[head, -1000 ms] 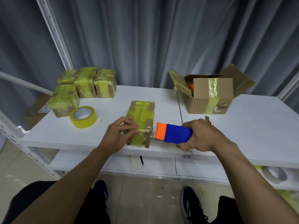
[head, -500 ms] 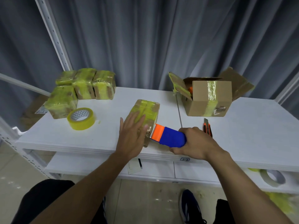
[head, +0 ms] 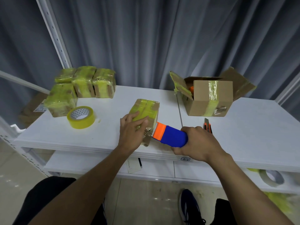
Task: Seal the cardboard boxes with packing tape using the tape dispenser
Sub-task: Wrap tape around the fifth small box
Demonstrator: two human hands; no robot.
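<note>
A small cardboard box [head: 148, 108] wrapped in yellowish tape lies on the white table [head: 110, 137] near its front edge. My left hand [head: 131, 130] rests on the box's near end, fingers laid over the top. My right hand [head: 198, 145] grips the blue and orange tape dispenser [head: 168, 135], whose orange toothed end touches the box's near right corner.
Several taped boxes [head: 81, 88] stand at the back left, with a roll of yellow tape [head: 81, 117] in front of them. An open cardboard box [head: 209, 96] sits at the back right. An orange utility knife [head: 208, 125] lies beside my right hand. Another tape roll [head: 271, 176] lies on the lower shelf.
My left hand went from flat on the box to fingers laid over its near end. The box turned slightly, and the dispenser stayed against its near corner.
</note>
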